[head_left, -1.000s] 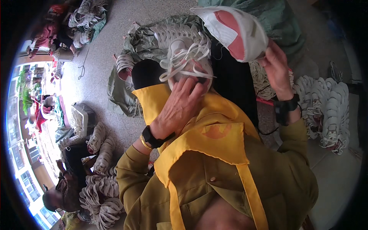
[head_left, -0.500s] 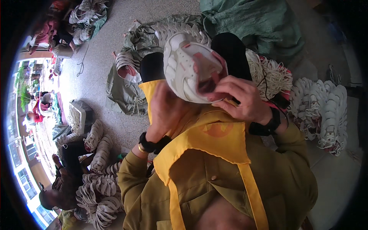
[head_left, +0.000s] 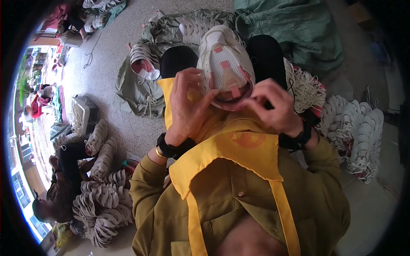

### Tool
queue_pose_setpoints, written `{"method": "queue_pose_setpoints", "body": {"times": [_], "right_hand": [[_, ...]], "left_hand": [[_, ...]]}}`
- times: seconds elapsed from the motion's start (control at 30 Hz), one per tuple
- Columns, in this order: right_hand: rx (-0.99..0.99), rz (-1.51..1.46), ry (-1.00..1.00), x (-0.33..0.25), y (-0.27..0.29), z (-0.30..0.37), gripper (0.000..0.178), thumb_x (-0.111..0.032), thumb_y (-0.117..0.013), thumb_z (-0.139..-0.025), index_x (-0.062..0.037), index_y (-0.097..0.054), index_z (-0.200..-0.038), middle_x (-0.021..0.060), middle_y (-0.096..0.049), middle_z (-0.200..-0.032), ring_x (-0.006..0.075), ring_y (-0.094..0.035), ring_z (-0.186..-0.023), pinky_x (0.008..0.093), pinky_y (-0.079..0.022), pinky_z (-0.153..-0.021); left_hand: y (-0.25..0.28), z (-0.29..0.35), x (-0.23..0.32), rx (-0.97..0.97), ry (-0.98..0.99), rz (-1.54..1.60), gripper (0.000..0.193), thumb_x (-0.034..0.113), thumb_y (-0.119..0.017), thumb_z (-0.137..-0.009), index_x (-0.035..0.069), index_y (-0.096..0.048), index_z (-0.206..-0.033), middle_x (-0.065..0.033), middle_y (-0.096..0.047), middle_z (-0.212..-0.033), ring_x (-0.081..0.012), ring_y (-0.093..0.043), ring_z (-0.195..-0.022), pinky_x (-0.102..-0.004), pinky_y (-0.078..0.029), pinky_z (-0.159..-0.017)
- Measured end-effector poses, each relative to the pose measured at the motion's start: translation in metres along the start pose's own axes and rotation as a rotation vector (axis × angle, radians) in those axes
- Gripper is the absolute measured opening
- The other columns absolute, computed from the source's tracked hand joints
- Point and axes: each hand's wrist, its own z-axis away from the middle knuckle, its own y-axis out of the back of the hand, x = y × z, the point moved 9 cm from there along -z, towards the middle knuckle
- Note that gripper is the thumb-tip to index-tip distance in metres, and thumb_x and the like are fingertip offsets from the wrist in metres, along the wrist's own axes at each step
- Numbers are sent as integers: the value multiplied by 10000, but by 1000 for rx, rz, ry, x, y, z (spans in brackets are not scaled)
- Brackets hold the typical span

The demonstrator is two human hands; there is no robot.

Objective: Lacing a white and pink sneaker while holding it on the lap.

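A white shoe upper [head_left: 225, 47] with pink trim rests between my knees, its toe end away from me and its collar opening toward my body. My left hand [head_left: 188, 102] grips the near left side, thumb on the collar edge and fingers bent along the outside. At the near right of the collar, my right hand [head_left: 273, 106] is closed in a pinch on the pink edge. Whatever else its fingertips might hold is too small to see. A yellow apron [head_left: 226, 158] covers my lap below the shoe upper.
Stacked shoe uppers [head_left: 143, 62] lie on a grey-green sack [head_left: 132, 96] ahead left. White laces [head_left: 309, 91] and more nested uppers [head_left: 363, 136] are at right. A green sack [head_left: 294, 30] lies ahead. Beside further piles [head_left: 104, 205] at left sits another person [head_left: 64, 187].
The shoe upper has turned so its lace area faces up, and has shifted slightly right. My left hand has risen from below onto its side. My right hand stays at the collar.
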Motion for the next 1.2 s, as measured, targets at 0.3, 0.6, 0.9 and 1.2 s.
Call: {"method": "queue_pose_setpoints", "body": {"times": [0.3, 0.6, 0.9, 1.2], "right_hand": [[51, 3, -208, 42, -2, -4, 337, 27, -737, -824, 2, -573, -1118, 129, -596, -1034, 232, -688, -801, 323, -571, -670], [20, 75, -120, 41, -13, 8, 342, 49, -716, -824, -3, -533, -1108, 141, -573, -1036, 277, -684, -818, 347, -567, -688], [-41, 116, -40, 34, -22, 13, 272, 5, -695, -838, -11, -512, -1040, 155, -541, -1015, 381, -633, -857, 425, -528, -685], [3, 55, 26, 30, -20, 12, 314, -24, -762, -816, -7, -551, -1048, 126, -584, -1032, 308, -659, -834, 361, -556, -680]], "left_hand": [[-4, -1, 4, -33, -98, -142, 431, 67, -866, -727, 2, -563, -1027, -139, -616, -1264, -194, -617, -870, -311, -523, -806], [-9, 1, 12, -97, -192, -212, 409, 89, -863, -725, 17, -566, -997, -154, -613, -1256, -338, -634, -1059, -395, -537, -863], [-15, 6, 16, -179, -251, -252, 378, 43, -794, -741, -7, -557, -1032, -194, -585, -1226, -414, -580, -1052, -452, -502, -871], [-10, 8, 17, -188, -183, -333, 359, 45, -825, -745, 6, -545, -966, -182, -613, -1235, -375, -599, -1050, -426, -501, -879]]}}
